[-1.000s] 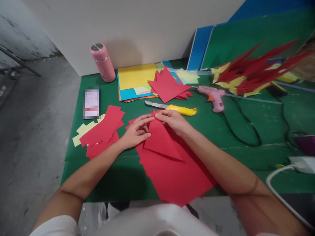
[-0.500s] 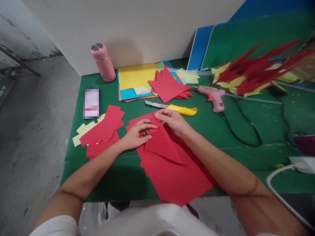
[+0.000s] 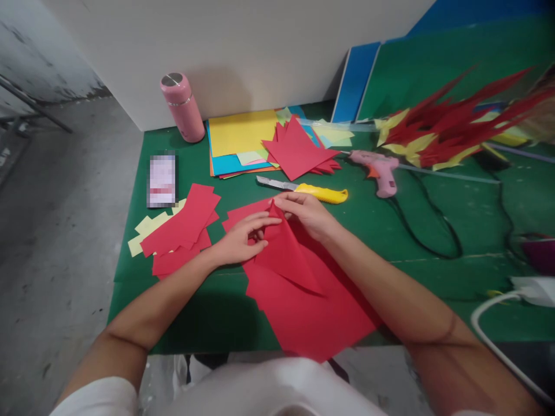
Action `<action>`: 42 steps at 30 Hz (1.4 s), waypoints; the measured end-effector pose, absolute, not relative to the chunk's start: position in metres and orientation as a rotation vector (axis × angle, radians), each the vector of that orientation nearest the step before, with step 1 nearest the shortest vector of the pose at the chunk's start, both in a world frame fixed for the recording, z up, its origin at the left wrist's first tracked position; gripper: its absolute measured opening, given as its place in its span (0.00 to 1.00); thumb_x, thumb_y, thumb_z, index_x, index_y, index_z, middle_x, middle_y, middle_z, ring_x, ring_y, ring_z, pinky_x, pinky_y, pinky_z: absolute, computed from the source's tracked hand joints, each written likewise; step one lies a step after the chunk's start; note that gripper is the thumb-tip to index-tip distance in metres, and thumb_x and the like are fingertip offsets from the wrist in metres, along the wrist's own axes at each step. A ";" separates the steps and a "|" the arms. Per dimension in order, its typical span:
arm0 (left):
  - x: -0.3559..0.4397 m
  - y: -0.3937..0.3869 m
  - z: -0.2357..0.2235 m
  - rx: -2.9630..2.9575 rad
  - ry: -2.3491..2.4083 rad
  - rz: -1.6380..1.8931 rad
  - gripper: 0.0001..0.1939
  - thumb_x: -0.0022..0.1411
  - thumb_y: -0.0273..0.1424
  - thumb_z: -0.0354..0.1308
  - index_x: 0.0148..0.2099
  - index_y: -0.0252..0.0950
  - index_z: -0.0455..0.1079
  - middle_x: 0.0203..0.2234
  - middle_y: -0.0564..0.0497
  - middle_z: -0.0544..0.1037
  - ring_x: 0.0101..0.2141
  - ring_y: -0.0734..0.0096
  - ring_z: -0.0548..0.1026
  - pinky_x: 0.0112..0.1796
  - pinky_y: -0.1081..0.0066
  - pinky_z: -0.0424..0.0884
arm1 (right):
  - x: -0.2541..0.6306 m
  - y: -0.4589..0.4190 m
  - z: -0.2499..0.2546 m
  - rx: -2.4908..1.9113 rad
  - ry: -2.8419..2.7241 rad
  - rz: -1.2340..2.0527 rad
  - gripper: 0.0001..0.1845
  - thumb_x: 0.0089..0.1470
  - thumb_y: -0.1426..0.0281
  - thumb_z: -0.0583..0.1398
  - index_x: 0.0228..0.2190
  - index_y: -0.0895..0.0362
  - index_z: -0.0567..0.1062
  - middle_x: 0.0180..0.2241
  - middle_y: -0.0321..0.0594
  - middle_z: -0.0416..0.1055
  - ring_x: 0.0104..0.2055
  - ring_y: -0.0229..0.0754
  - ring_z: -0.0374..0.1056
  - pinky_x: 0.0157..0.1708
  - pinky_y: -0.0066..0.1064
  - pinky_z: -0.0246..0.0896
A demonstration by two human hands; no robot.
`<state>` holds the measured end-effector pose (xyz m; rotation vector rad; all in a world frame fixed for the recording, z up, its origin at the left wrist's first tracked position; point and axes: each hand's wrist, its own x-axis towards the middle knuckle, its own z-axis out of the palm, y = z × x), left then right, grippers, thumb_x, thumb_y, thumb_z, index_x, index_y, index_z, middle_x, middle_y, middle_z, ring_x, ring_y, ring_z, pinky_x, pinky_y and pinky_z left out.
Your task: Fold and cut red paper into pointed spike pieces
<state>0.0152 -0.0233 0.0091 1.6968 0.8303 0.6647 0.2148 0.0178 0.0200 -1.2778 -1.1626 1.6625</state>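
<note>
A folded piece of red paper [image 3: 290,254] stands slightly raised over larger red sheets [image 3: 321,323], its narrow point facing away from me. My right hand [image 3: 306,214] pinches that point between thumb and fingers. At the left edge of the fold, my left hand [image 3: 245,237] is partly curled on the red paper, index finger lying across it and thumb at the edge; some fingertips are hidden. Just beyond my hands lies a yellow utility knife [image 3: 321,193] with its blade out to the left.
Red and pale yellow strips [image 3: 182,225] lie left, near a phone [image 3: 162,180] and a pink bottle [image 3: 184,110]. Coloured sheets [image 3: 243,133] and red squares [image 3: 299,151] are behind. To the right are a corded pink glue gun [image 3: 381,170] and a red-yellow paper flame [image 3: 451,127].
The folded paper has tilted a little, and its face has turned toward the right. My left hand has shifted slightly to the right; my right hand keeps its pinch at the point.
</note>
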 end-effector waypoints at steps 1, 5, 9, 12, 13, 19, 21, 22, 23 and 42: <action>0.015 -0.024 0.009 1.703 0.833 0.665 0.25 0.60 0.25 0.57 0.59 0.45 0.70 0.59 0.44 0.66 0.31 0.78 0.70 0.36 0.72 0.72 | 0.215 0.018 0.020 -1.277 -1.166 1.657 0.19 0.39 0.55 0.71 0.25 0.56 0.77 0.23 0.32 0.70 0.25 0.32 0.58 0.27 0.28 0.53; 0.015 -0.025 0.011 1.706 0.832 0.641 0.26 0.59 0.23 0.55 0.59 0.45 0.69 0.60 0.44 0.65 0.32 0.78 0.70 0.36 0.72 0.73 | 0.214 0.017 0.019 -1.265 -1.175 1.629 0.18 0.39 0.55 0.70 0.24 0.55 0.75 0.23 0.32 0.69 0.24 0.32 0.57 0.27 0.29 0.52; 0.015 -0.024 0.013 1.714 0.823 0.605 0.28 0.59 0.22 0.53 0.61 0.45 0.67 0.61 0.44 0.63 0.32 0.78 0.69 0.35 0.72 0.73 | 0.213 0.016 0.018 -1.229 -1.149 1.625 0.17 0.39 0.57 0.70 0.24 0.56 0.75 0.22 0.30 0.67 0.23 0.31 0.56 0.26 0.28 0.51; 0.015 -0.023 0.013 1.721 0.810 0.598 0.29 0.60 0.22 0.53 0.62 0.46 0.66 0.62 0.44 0.62 0.32 0.78 0.69 0.36 0.71 0.73 | 0.213 0.016 0.018 -1.209 -1.137 1.618 0.15 0.40 0.58 0.70 0.23 0.56 0.75 0.22 0.31 0.68 0.24 0.32 0.57 0.26 0.28 0.52; 0.015 -0.023 0.013 1.721 0.808 0.597 0.29 0.60 0.22 0.53 0.62 0.46 0.66 0.62 0.44 0.61 0.32 0.78 0.69 0.37 0.71 0.73 | 0.212 0.015 0.018 -1.207 -1.137 1.616 0.15 0.41 0.58 0.70 0.24 0.56 0.75 0.23 0.31 0.69 0.24 0.32 0.57 0.27 0.28 0.52; 0.016 -0.025 0.011 1.719 0.828 0.609 0.29 0.59 0.23 0.54 0.62 0.47 0.66 0.62 0.44 0.62 0.32 0.78 0.69 0.37 0.71 0.73 | 0.212 0.015 0.019 -1.211 -1.161 1.591 0.14 0.43 0.58 0.68 0.27 0.55 0.76 0.25 0.32 0.68 0.26 0.33 0.59 0.26 0.28 0.54; 0.015 -0.025 0.009 1.692 0.850 0.627 0.29 0.59 0.24 0.56 0.62 0.47 0.67 0.62 0.44 0.62 0.31 0.77 0.70 0.36 0.70 0.73 | 0.212 0.015 0.018 -1.205 -1.195 1.574 0.14 0.45 0.58 0.67 0.31 0.54 0.77 0.25 0.31 0.67 0.25 0.33 0.58 0.26 0.28 0.54; 0.015 -0.024 0.007 1.666 0.869 0.645 0.28 0.59 0.25 0.58 0.62 0.47 0.67 0.62 0.43 0.62 0.31 0.77 0.70 0.36 0.70 0.73 | 0.212 0.015 0.017 -1.196 -1.226 1.562 0.15 0.47 0.58 0.67 0.34 0.54 0.77 0.26 0.31 0.67 0.25 0.33 0.59 0.26 0.28 0.55; 0.014 -0.023 0.005 1.631 0.897 0.669 0.28 0.59 0.26 0.59 0.61 0.47 0.67 0.63 0.43 0.61 0.31 0.78 0.71 0.35 0.70 0.73 | 0.212 0.015 0.016 -1.180 -1.264 1.544 0.16 0.48 0.58 0.66 0.37 0.53 0.77 0.28 0.32 0.68 0.27 0.34 0.60 0.26 0.28 0.57; -0.009 0.008 -0.016 1.708 1.443 0.989 0.20 0.58 0.24 0.61 0.53 0.36 0.73 0.63 0.38 0.60 0.30 0.80 0.76 0.33 0.71 0.80 | 0.215 0.010 0.013 -0.850 -2.733 0.292 0.21 0.66 0.72 0.50 0.55 0.50 0.74 0.63 0.44 0.64 0.66 0.57 0.55 0.58 0.56 0.52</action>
